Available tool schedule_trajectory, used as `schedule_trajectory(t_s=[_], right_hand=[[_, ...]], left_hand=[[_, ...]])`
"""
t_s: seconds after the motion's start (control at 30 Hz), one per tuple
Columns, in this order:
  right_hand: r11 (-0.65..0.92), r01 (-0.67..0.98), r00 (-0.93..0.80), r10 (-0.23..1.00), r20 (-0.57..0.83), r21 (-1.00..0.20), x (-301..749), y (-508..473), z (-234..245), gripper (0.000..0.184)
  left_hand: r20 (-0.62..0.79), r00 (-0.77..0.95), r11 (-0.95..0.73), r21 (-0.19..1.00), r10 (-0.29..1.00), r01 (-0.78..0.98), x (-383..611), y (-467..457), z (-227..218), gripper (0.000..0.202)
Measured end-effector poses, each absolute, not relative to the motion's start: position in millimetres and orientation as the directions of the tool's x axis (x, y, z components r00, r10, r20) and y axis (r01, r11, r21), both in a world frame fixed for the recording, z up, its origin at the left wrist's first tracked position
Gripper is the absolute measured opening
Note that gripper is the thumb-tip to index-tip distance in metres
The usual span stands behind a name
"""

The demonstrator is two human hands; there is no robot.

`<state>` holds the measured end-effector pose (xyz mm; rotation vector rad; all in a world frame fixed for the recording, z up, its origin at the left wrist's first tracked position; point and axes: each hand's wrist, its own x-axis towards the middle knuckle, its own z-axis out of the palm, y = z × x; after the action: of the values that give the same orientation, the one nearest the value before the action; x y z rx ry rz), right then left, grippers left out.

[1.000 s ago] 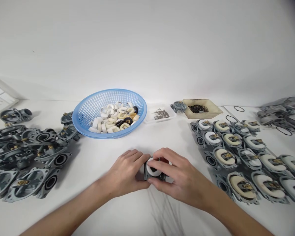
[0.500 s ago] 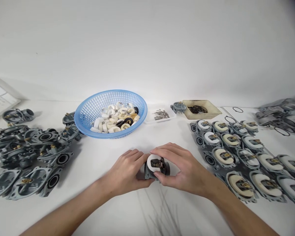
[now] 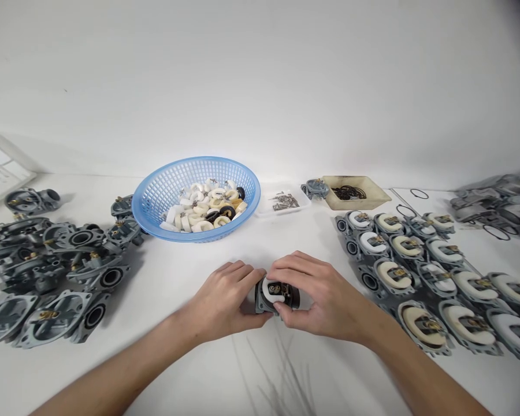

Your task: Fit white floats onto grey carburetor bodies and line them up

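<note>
Two bare hands close on one carb body (image 3: 277, 296) at mid-surface (image 3: 164, 283), just in front of the person. L hand (image 3: 223, 303) wraps the body's left side; R hand (image 3: 318, 294) comes over from the right, fingers (image 3: 297, 271) across the top. Both grips are closed on the carb, neither hand open. Can't tell if the body touches the surface or is held just above it. A white float (image 3: 269, 288) sits in the body's open face, partly hidden by the R thumb.

Work in hand looks like fitting the float to the body. Next move prob. calls for checking that it sits square, then fixing it w/ a small part.

Abt. the hands: blue plastic basket (image 3: 195, 164) of white, cream and black floats (image 3: 203, 212) ahead; small white tray of metal pins (image 3: 282, 202) beside it; beige tray of black O-rings (image 3: 355, 193) to its right. Rows of carb bodies w/ floats fitted (image 3: 398, 276) lie on the right, bare carb bodies (image 3: 56, 260) heaped on the left. Thin wires (image 3: 281, 375) lie near the person.
</note>
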<state>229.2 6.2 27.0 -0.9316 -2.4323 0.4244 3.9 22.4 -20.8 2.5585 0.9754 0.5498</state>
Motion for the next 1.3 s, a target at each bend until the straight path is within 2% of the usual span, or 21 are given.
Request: schedule_trajectory(t_s=[0.1, 0.43, 0.6, 1.3], right_hand=[[0.709, 0.546, -0.644, 0.696, 0.318, -0.445, 228.6, 6.2, 27.7, 0.025], [0.732, 0.493, -0.648, 0.67, 0.362, -0.471, 229.5, 7.1, 23.2, 0.036], [0.73, 0.488, -0.649, 0.67, 0.36, -0.478, 228.6, 6.4, 23.3, 0.037], [0.717, 0.537, -0.654, 0.687, 0.317, -0.445, 223.7, 3.7, 20.8, 0.026]], left_hand=[[0.229, 0.691, -0.705, 0.447, 0.685, 0.551, 3.3, 22.7, -21.3, 0.034], [0.254, 0.691, -0.713, 0.459, 0.677, 0.53, 3.3, 22.4, -21.5, 0.029], [0.235, 0.696, -0.708, 0.462, 0.679, 0.534, 2.2, 23.2, -22.3, 0.034], [0.194, 0.71, -0.704, 0.452, 0.677, 0.548, 1.3, 21.5, -19.2, 0.034]])
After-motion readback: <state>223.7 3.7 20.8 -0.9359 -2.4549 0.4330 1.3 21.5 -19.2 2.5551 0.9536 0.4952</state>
